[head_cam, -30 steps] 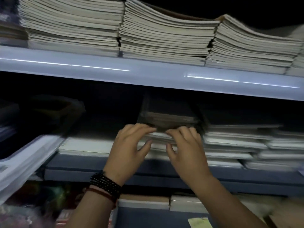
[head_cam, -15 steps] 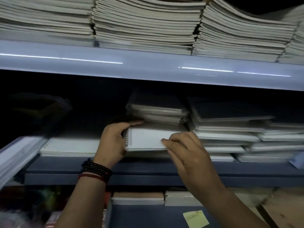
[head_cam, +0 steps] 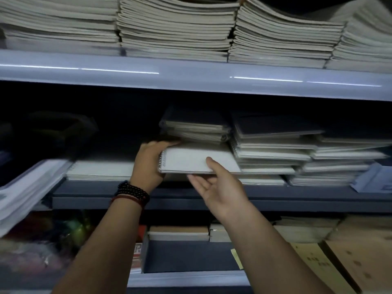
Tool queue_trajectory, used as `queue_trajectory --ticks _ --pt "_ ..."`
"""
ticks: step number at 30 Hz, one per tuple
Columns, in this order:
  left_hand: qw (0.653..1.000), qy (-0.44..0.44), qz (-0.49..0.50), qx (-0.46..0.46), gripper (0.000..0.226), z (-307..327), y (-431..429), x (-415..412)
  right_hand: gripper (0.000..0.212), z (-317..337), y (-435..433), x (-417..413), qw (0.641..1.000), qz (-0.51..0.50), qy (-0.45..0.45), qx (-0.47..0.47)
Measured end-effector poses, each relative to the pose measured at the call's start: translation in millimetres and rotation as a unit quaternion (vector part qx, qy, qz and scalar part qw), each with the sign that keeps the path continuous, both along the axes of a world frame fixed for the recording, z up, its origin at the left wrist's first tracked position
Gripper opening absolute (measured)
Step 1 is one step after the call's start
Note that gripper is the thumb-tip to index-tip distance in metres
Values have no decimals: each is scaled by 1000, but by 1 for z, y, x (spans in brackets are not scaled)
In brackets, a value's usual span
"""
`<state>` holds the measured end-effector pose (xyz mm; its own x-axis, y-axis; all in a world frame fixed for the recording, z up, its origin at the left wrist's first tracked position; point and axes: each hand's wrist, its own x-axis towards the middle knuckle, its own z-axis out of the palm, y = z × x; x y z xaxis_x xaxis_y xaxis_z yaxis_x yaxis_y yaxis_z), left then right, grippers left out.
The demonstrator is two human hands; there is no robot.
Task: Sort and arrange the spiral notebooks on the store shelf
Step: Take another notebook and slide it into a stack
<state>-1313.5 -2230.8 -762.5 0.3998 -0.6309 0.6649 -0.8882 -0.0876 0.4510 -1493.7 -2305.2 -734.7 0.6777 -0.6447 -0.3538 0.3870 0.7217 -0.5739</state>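
1. Right now the notebook (head_cam: pixel 191 160), white-covered with its wire spiral along the left edge, is held roughly level between both hands, just above the front lip of the middle shelf (head_cam: pixel 95 200).
2. The left hand (head_cam: pixel 148 164) has its grip closed on the notebook's spiral edge. Its fingers curl over the far left corner and its palm is against the coil; its thumb is hidden.
3. The right hand (head_cam: pixel 220 187) is turned palm up and its grip pinches the notebook's near edge. Its thumb (head_cam: pixel 210 162) lies on the cover and its fingers (head_cam: pixel 195 179) stretch underneath, pointing left.
4. So the notebook lies between the two grips: one at its left end, the other at its front edge, right of the middle.
5. Dark beaded bracelets (head_cam: pixel 131 192) and a red band circle the left wrist, below and left of the notebook.
6. Behind the notebook and a little higher sits a dark stack (head_cam: pixel 195 128) of wrapped notebooks; the left fingertips reach close to its lower edge.
7. Right of the notebook stand taller spiral stacks (head_cam: pixel 273 149). Whether the notebook touches them cannot be told.
8. Left of the notebook, beyond the left hand, a flat pile (head_cam: pixel 101 170) of white notebooks lies on the same shelf.
9. High above the notebook, the upper shelf (head_cam: pixel 191 75) carries a row of pale exercise books (head_cam: pixel 176 28) in thick stacks.
10. Below the notebook, a lower level shows brown-backed books (head_cam: pixel 178 230) and a yellow sticky note (head_cam: pixel 236 258).
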Motion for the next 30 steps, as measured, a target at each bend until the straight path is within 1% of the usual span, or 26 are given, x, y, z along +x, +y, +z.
queue_trajectory --ticks 1,3,6,7,8,10,12,14,16,17,18,19,20,21,22,23,24,25,26,28,30 --pt "1000 2 0 1 56 2 2 -6 40 2 0 4 1000 -8 1 7" --pt "1000 13 -3 2 59 3 4 -11 33 7 0 4 1000 1 10 -1" --pt "992 118 -24 24 46 10 4 -4 23 15 4 -14 999 44 1 0" --pt "988 151 -20 42 47 13 5 1 22 17 8 -23 999 53 -4 3" --pt "985 159 -14 59 47 16 4 2 21 18 12 -31 998 58 -8 8" --pt "986 141 -7 84 44 21 4 2 22 18 22 -46 998 63 -18 20" --pt "985 138 -8 102 46 26 5 0 25 17 32 -60 997 69 -27 25" --pt "985 117 -3 130 47 31 7 -5 24 14 39 -72 995 89 -38 23" --pt "983 108 11 151 43 34 13 -9 23 13 40 -81 992 117 -40 10" --pt "984 99 18 150 40 35 17 -12 25 13 37 -85 991 128 -39 4" --pt "987 90 33 127 40 32 23 -17 27 14 33 -89 990 134 -36 0" --pt "990 99 54 84 41 29 29 -22 31 15 26 -93 991 131 -34 -3" --pt "986 139 84 22 39 26 35 -28 32 16 19 -98 992 122 -35 -10" --pt "965 237 101 -54 33 27 43 -38 32 17 10 -102 993 108 -32 -21" --pt "918 366 91 -119 24 27 49 -48 30 17 0 -105 994 97 -23 -38" --pt "860 487 52 -141 17 27 53 -59 29 16 -9 -107 994 90 -4 -65" --pt "809 573 -4 -127 19 26 57 -68 29 15 -18 -108 991 90 23 -98" --pt "783 611 -48 -102 26 24 60 -77 29 14 -25 -107 985 95 55 -132" --pt "770 626 -77 -90 30 21 61 -84 30 15 -30 -106 977 101 87 -166" --pt "755 638 -99 -114 33 17 63 -93 28 16 -38 -99 960 101 135 -223" --pt "748 642 -94 -138 32 16 63 -95 19 14 -42 -93 950 80 157 -259"
